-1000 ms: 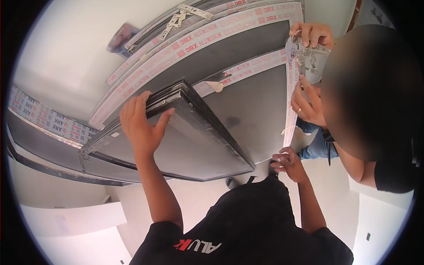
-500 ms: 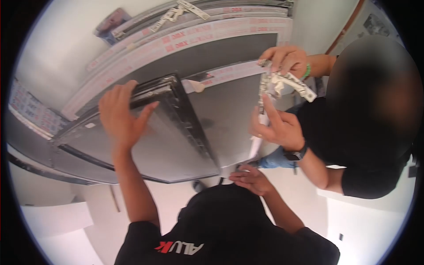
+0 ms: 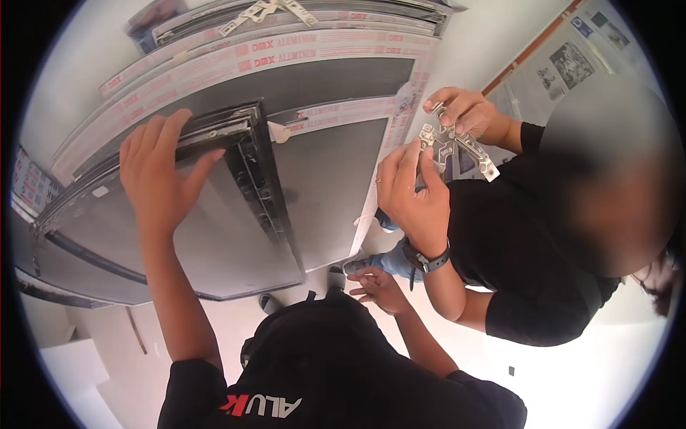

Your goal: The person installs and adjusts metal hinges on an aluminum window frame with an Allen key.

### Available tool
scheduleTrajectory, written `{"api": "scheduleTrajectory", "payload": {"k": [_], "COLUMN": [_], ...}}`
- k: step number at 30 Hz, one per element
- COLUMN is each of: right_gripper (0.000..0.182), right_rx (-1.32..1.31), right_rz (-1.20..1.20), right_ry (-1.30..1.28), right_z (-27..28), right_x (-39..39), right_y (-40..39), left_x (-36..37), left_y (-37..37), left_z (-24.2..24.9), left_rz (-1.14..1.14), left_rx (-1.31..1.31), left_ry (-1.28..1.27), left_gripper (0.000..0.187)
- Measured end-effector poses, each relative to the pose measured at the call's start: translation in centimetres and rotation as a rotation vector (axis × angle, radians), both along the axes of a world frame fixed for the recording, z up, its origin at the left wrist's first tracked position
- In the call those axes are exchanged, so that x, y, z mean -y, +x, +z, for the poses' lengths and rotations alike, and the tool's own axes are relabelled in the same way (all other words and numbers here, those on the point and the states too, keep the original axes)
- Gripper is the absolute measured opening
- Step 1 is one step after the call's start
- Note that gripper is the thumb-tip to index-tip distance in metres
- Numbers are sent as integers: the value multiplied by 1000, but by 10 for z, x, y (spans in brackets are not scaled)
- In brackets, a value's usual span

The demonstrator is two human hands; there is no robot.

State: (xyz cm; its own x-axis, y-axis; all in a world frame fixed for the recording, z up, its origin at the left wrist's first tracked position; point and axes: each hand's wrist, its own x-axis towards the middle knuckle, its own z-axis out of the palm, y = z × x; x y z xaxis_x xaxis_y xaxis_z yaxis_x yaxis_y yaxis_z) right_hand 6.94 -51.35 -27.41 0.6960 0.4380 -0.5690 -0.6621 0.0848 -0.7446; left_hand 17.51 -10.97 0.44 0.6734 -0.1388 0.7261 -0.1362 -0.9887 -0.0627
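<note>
Two hazards judged. Dark window sash [image 3: 214, 214] leans on stacked taped frames [image 3: 286, 64]; left hand [image 3: 161, 171] alone steadies top corner, fingers spread wide, flat over edge. Slip likely lets sash tip or slide. Long axis runs from upper corner down-left. Right hand [image 3: 379, 286] low near sash bottom, fingers loosely curled, holding nothing visible. Co-worker's hands [image 3: 414, 193] grip metal hinge [image 3: 457, 146] close beside; snag risk.
</note>
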Motion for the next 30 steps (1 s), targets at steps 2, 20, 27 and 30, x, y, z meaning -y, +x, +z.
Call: {"api": "scheduleTrajectory", "payload": {"k": [2, 20, 27, 30], "right_gripper": [28, 27, 21, 21], "right_rx": [9, 163, 194, 78], "right_rz": [-40, -281, -444, -575], "right_ry": [-3, -38, 66, 209], "right_z": [-4, 21, -12, -22], "right_x": [3, -3, 19, 23], "right_y": [-1, 2, 11, 11], "left_x": [0, -12, -7, -4], "left_y": [0, 4, 2, 2], "left_z": [-1, -6, -5, -6], "left_rz": [-10, 14, 6, 12], "left_rx": [-4, -49, -55, -70], "left_ry": [-7, 88, 115, 109], "left_gripper": [57, 61, 61, 61]}}
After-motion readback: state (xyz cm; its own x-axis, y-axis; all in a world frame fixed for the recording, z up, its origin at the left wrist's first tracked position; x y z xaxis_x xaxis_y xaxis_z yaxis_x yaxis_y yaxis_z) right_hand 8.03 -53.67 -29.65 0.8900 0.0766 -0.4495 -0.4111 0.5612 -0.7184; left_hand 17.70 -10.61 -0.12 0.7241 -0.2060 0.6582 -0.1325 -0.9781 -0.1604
